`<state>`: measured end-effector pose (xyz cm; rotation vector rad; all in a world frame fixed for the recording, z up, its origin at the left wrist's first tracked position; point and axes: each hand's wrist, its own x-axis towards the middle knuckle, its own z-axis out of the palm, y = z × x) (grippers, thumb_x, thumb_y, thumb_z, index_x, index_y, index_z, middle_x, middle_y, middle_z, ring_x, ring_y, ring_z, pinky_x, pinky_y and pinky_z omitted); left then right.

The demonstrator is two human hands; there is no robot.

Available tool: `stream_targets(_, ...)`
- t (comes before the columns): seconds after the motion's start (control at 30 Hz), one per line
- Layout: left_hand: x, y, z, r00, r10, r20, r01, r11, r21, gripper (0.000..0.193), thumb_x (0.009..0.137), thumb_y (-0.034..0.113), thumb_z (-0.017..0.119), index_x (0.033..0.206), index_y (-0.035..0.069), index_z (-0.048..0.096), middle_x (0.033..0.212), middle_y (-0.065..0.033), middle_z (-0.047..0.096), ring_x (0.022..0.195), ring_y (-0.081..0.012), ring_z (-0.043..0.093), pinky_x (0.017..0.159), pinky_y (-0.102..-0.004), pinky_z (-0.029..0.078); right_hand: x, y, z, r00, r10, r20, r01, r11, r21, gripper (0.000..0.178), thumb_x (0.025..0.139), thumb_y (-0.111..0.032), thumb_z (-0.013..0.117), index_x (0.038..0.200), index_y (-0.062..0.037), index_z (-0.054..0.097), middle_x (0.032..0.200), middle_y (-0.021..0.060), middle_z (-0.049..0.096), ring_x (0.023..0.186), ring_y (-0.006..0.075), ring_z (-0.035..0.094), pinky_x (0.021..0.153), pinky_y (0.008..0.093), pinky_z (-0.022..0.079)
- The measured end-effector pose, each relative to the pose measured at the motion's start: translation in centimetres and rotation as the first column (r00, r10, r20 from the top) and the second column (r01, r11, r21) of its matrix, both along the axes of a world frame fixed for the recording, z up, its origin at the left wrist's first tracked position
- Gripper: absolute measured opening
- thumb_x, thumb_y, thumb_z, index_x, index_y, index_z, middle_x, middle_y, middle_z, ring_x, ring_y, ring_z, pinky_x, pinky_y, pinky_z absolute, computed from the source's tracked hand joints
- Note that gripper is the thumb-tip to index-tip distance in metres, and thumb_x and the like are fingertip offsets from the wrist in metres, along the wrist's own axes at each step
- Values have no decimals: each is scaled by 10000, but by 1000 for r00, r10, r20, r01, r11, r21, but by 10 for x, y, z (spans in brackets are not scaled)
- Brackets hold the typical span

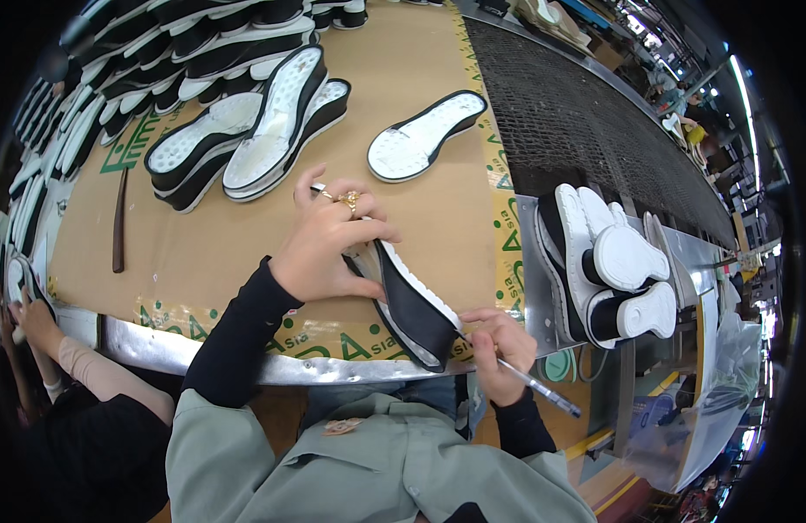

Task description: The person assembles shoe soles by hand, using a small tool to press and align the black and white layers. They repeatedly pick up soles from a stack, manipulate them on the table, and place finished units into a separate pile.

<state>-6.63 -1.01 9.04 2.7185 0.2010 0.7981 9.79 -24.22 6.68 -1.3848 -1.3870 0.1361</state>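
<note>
A black wedge shoe sole [420,309] with a white bottom edge is tilted on its side near the table's front edge. My left hand [337,240], with rings on it, grips the sole at its far end, thumb on one side and fingers on the other. My right hand [499,353] is closed around a pen [542,390] with a clear-grey barrel. The pen's point meets the heel end of the sole, or comes very close to it; I cannot tell which. A single sole [425,139] lies inner side up beyond my hands, and several others [272,126] lean together to its left.
Cardboard [420,39] covers the table. A thin brown stick [119,222] lies at left, with stacked soles [202,52] behind it. White-bottomed soles [629,257] sit on the metal ledge at right, beside a dark mesh conveyor [586,105]. Another person's hand [37,322] works at far left.
</note>
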Motion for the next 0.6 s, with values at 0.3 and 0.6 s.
stream_targets(0.3, 26, -56, 19, 931, -228, -283, 239, 971, 5, 660, 584, 513, 833, 1057, 93, 646, 936, -60, 643, 968, -248, 614, 1090, -534, 253, -7, -2, -7, 997, -69, -20, 70, 995, 75, 189, 840, 39, 651, 678, 33, 553, 657, 117, 579, 652, 278, 648, 720, 390, 584)
stream_targets(0.6, 34, -63, 14, 922, -260, -288, 281, 959, 37, 644, 624, 555, 796, 1040, 88, 641, 918, -71, 656, 961, -256, 616, 1006, -474, 334, -7, 5, -3, 990, -127, 55, 127, 992, 0, 154, 856, -44, 679, 744, 18, 594, 750, 148, 625, 659, 279, 632, 567, 326, 473)
